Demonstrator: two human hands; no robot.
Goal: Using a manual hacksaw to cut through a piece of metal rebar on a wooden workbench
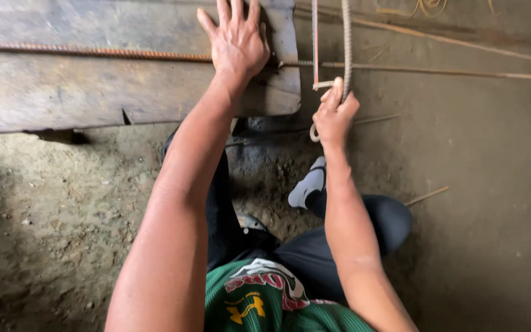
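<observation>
The left hand [236, 43] lay flat near the top centre of the frame, palm down, fingers spread and pointing up toward the upper edge, the thumb angled out to the left. Its wrist was straight, and the bare left forearm ran down and leftward to the bottom edge, growing broad in the lower left centre. The right hand [334, 114] sat just right of centre in the upper half, curled into a closed grip with the thumb pointing up and the knuckles toward the camera. Its bare forearm dropped almost straight down, slanting slightly rightward to the bottom edge. The two hands were near each other but apart.
</observation>
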